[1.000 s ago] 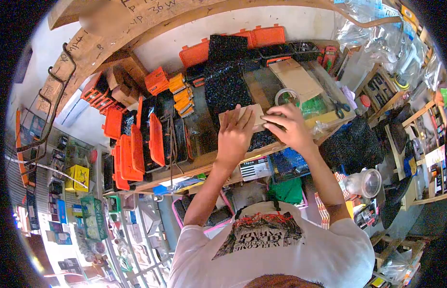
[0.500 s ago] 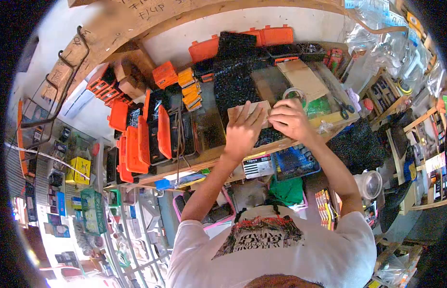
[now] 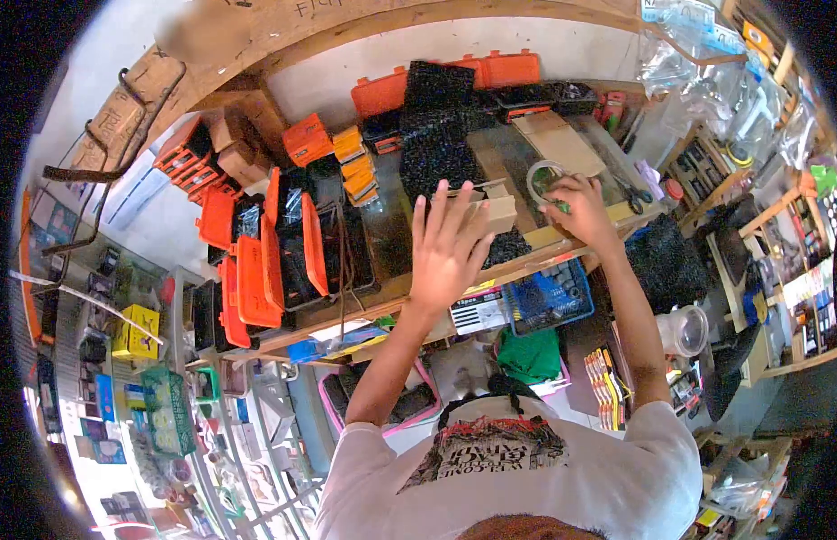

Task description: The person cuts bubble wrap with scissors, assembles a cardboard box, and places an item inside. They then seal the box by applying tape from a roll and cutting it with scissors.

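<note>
My left hand (image 3: 447, 256) is raised over the front of the workbench, fingers spread, holding nothing. Just behind and right of its fingers is a small cardboard box (image 3: 501, 212) with a raised flap, partly hidden by the fingers. My right hand (image 3: 577, 209) has its fingers curled at the near side of a roll of tape (image 3: 533, 187), which is tilted up on edge. Between the box and the roll lies bare bench top. Black bubble wrap (image 3: 436, 148) runs across the bench behind the box, with a flat cardboard sheet (image 3: 562, 142) to its right.
Open orange-lidded cases (image 3: 259, 270) crowd the bench's left side, beside stacked orange boxes (image 3: 353, 164). Scissors (image 3: 636, 193) lie at the right end. Below the front edge is a blue basket (image 3: 551, 297). Plastic bags (image 3: 697, 72) hang at upper right.
My left hand has lifted off the box and spread its fingers. My right hand has left the box's edge and moved right to the tape roll, now tilted up. The box's flap now shows raised.
</note>
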The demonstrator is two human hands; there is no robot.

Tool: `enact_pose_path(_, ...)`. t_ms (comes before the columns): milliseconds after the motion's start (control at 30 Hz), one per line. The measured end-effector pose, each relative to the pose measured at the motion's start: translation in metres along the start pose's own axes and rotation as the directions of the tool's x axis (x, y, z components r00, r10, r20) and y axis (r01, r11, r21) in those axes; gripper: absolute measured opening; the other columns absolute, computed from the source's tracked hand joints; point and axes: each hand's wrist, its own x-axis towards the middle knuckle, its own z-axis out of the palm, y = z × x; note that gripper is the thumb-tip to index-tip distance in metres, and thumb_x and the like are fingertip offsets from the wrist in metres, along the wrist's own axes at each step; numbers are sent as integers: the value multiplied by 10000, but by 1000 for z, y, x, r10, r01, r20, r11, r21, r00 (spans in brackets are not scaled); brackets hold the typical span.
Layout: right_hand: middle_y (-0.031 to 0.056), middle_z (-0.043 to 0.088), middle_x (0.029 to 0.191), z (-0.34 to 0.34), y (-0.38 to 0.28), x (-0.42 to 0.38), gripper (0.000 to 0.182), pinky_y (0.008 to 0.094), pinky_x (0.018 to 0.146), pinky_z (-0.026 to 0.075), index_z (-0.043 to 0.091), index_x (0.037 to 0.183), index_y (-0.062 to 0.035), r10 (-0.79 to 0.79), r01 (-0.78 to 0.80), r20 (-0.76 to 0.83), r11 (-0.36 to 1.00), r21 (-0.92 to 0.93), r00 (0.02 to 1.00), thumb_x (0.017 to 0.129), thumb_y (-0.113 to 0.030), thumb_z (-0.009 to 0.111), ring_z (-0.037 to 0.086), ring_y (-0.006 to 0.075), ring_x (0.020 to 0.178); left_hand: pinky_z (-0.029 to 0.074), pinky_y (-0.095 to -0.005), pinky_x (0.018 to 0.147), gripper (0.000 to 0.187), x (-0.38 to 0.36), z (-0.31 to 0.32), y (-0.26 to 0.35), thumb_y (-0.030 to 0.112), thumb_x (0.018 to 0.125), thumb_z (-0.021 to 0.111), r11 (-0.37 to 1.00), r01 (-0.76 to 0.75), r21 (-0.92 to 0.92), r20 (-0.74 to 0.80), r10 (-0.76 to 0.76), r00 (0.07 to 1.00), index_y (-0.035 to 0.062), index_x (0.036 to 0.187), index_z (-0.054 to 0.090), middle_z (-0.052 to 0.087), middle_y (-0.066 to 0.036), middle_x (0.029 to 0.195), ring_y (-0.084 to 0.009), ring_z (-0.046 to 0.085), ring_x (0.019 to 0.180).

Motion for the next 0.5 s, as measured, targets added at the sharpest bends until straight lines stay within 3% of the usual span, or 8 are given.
enact_pose_path(67, 48, 686, 1049, 6, 4, -6, 222, 464, 962, 353, 750, 955, -76, 46, -43, 60, 997, -65, 997, 834, -261, 767, 571, 270, 1074, 281, -561, 1174, 451, -5, -9, 3, 197, 861, 734, 997, 39, -70, -24, -41, 999, 117, 1297, 655, 478, -114, 1518, -358, 387, 1438)
enact_pose_path(267, 52, 707, 1030, -33, -39, -21, 186, 457, 967, 364, 753, 984, -111, 63, -31, -244, 990, 134, 968, 850, -240, 753, 624, 269, 1049, 376, -505, 1113, 300, -20, -35, 17, 128, 877, 698, 924, 150, -353, -48, -178, 983, 47, 1165, 713, 632, -139, 1312, -364, 525, 1299)
enact_pose_path(333, 43, 708, 1025, -55, -67, -28, 180, 441, 956, 370, 753, 980, -115, 18, 27, -280, 987, 157, 960, 831, -214, 771, 627, 265, 1039, 392, -495, 1093, 293, -21, -39, 20, 126, 882, 691, 840, 184, -510, -25, -228, 973, 37, 1160, 713, 630, -142, 1305, -370, 536, 1273)
enact_pose_path(367, 38, 708, 1024, -65, -82, -31, 182, 433, 949, 374, 754, 979, -117, -40, 83, -287, 987, 139, 957, 821, -206, 779, 626, 262, 1040, 422, -442, 1074, 287, -18, -44, 23, 109, 907, 668, 807, 178, -562, -22, -230, 973, 19, 1178, 696, 641, -163, 1280, -352, 563, 1252)
enact_pose_path(467, -2, 703, 1007, -85, -118, -41, 196, 437, 920, 378, 763, 960, -132, -154, 185, -296, 980, 79, 943, 776, -193, 792, 622, 236, 1031, 424, -403, 1072, 283, -16, -53, 30, 111, 944, 637, 546, 294, -784, 105, -350, 931, 13, 1206, 674, 644, -167, 1277, -310, 567, 1259)
enact_pose_path(500, -9, 701, 1005, -92, -128, -44, 200, 439, 917, 377, 765, 956, -134, -191, 217, -286, 974, 61, 939, 766, -192, 791, 621, 231, 1028, 421, -373, 1070, 325, -18, -50, 27, 108, 971, 605, 507, 250, -824, 104, -299, 949, 14, 1280, 634, 635, -161, 1301, -271, 568, 1260)
